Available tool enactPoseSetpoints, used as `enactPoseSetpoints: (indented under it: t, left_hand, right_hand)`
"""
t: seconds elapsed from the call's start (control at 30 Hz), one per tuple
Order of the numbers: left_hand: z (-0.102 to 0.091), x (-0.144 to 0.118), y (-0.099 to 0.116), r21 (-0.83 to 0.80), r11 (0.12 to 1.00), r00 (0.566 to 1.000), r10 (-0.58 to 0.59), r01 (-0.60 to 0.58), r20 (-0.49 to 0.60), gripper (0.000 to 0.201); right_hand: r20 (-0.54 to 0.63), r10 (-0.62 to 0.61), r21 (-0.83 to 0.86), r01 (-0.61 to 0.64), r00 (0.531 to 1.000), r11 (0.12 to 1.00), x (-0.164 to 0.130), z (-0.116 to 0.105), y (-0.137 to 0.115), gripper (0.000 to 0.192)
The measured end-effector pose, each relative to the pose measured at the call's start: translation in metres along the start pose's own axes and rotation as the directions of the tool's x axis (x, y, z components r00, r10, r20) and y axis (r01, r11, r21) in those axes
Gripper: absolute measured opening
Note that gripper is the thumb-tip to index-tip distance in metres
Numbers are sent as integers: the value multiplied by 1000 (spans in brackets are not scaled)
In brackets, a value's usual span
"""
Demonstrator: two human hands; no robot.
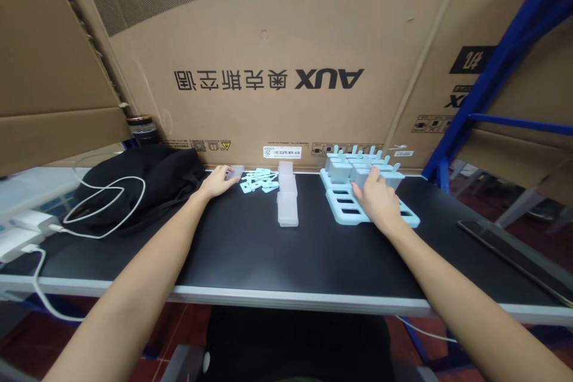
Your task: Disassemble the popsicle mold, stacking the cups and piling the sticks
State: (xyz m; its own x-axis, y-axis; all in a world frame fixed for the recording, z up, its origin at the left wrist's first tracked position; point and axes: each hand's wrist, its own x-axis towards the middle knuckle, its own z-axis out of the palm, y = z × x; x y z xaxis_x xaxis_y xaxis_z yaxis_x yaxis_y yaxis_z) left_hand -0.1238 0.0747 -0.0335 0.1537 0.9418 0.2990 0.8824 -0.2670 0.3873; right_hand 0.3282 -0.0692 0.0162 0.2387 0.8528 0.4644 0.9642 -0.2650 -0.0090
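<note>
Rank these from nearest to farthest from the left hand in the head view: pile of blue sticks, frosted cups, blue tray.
1. Pile of blue sticks, just right of the left hand.
2. Frosted cups, mid-table.
3. Blue tray, far right, under the right hand.

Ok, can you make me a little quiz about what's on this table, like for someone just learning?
1. True or false: the left hand rests on the light blue tray.
2. Which lies between the two hands? A) a stack of frosted clear cups B) a red ball C) a book
3. Fill in: the white cable lies across a ____ cloth bundle.

Key:
1. False. The left hand touches a small clear cup beside the pale blue sticks; the right hand is on the tray, at the moulds.
2. A
3. black
</note>
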Motion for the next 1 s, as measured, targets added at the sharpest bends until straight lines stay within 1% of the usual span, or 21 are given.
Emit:
enactPoseSetpoints:
  t: [0.17, 0.3, 0.43, 0.5, 0.57, 0.63, 0.7, 0.73, 0.77, 0.83, 0.9, 0.97, 1.0]
  left_hand:
    - [0, -1, 1, -2, 1000, 1000, -15, 15, 4, 60]
    - [1, 0, 0, -23, 1000, 1000, -13, 12, -13, 61]
    - [4, 0, -4, -103, 995, 997, -13, 6, -74, 61]
    - [6, 1, -7, -140, 990, 994, -13, -2, -105, 61]
    - [7, 3, -9, -160, 987, 993, -4, -16, -120, 59]
    - [8, 4, -11, -163, 986, 992, 11, -31, -124, 57]
    - [8, 4, -11, -153, 988, 992, 15, -34, -123, 55]
    - [7, 4, -11, -145, 989, 992, 14, -31, -122, 55]
    - [7, 3, -11, -137, 990, 993, 12, -29, -118, 55]
    - [6, 2, -9, -117, 993, 994, 17, -30, -107, 55]
    - [5, 1, -8, -96, 995, 996, 30, -38, -87, 55]
    - [4, -1, -6, -84, 996, 997, 37, -42, -65, 55]
    - [4, -1, -5, -83, 996, 998, 37, -42, -54, 56]
  right_hand:
    - [-43, -3, 25, 4, 999, 1000, -1, 0, -2, 66]
    - [-107, 5, 81, 4, 994, 997, -3, -7, -4, 70]
    - [-177, 82, 169, -52, 981, 984, -3, -19, -4, 77]
    - [-216, 92, 202, -48, 972, 978, -2, -27, -6, 77]
    - [-248, 30, 218, 25, 968, 976, 1, -35, -14, 70]
    - [-248, -96, 216, 152, 964, 965, 6, -43, -30, 59]
    - [-203, -255, 209, 296, 946, 932, 15, -51, -54, 51]
    - [-158, -339, 205, 366, 928, 908, 21, -55, -70, 49]
    - [-103, -420, 196, 433, 902, 880, 27, -57, -86, 47]
    - [61, -562, 146, 549, 825, 823, 39, -59, -120, 43]
    - [213, -642, 88, 640, 736, 763, 51, -55, -151, 43]
    - [275, -669, 77, 678, 690, 731, 61, -48, -176, 44]
    - [286, -672, 77, 683, 683, 727, 65, -44, -185, 46]
